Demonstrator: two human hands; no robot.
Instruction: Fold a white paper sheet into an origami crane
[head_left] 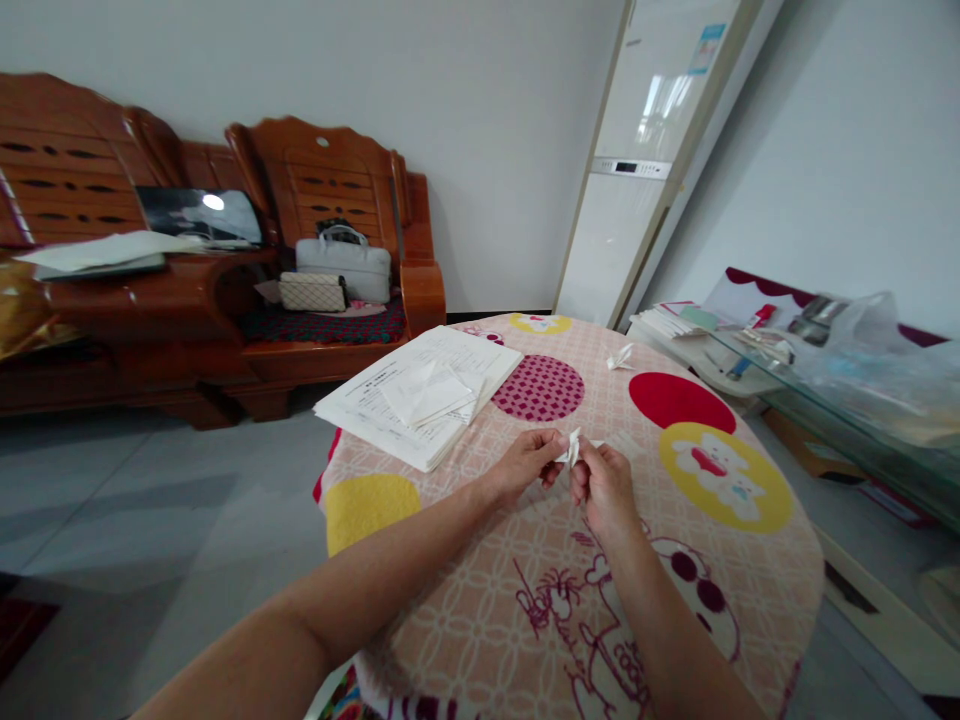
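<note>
A small piece of folded white paper (574,447) is pinched between my two hands, just above the patterned tablecloth (465,620). My left hand (529,462) grips its left side with thumb and fingers. On its right side, my right hand (604,480) holds it in a closed pinch. Part of the paper is hidden behind the fingers. Farther back on the table lies another small folded white paper (620,357). To the left of my hands rests a stack of printed sheets (375,400), with loose white square papers (429,392) on top.
A glass shelf (787,385) with a plastic bag (885,350) and papers stands close along the table's right side. Wooden chairs (322,170) holding bags (345,265) line the wall at the left. Behind the table rises a tall white cabinet-like unit (622,220).
</note>
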